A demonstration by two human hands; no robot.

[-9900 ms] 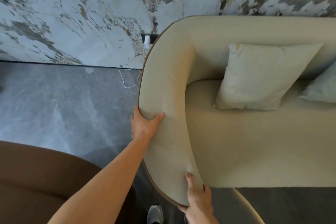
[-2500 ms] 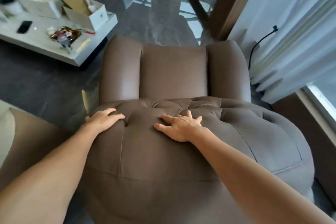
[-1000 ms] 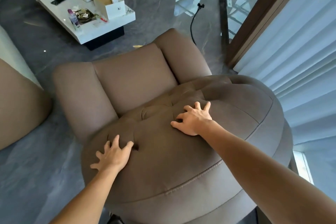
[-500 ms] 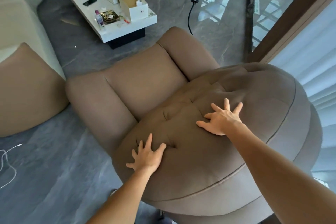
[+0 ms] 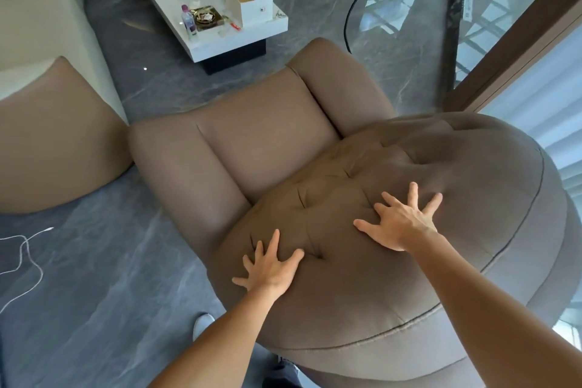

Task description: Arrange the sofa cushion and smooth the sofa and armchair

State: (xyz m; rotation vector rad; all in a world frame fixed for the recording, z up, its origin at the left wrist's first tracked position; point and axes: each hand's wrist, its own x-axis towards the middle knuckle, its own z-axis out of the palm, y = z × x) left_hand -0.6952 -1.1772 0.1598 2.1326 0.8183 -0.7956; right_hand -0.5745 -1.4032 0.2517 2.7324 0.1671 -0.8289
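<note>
The brown armchair [image 5: 258, 138] fills the middle of the head view, seen from behind its tufted round back [image 5: 456, 198]. My left hand [image 5: 271, 264] lies flat on the lower left of that back, fingers spread, beside a tuft crease. My right hand [image 5: 403, 220] presses flat near the middle of the back, fingers splayed wide. Neither hand holds anything. The cream sofa [image 5: 41, 19] with its brown end panel [image 5: 53, 142] stands at the left edge; no cushion shows in this view.
A white coffee table [image 5: 220, 38] with boxes, a bottle and a phone stands beyond the armchair. A white cable [image 5: 28, 261] trails on the grey floor at left. A black cable [image 5: 349, 19], a glass door frame [image 5: 516, 41] and white curtains [image 5: 548, 98] lie to the right.
Since the oldest frame I have moved from the cream sofa's arm to the armchair. Over the last second my view has swung left and both hands have spread flatter on the chair back.
</note>
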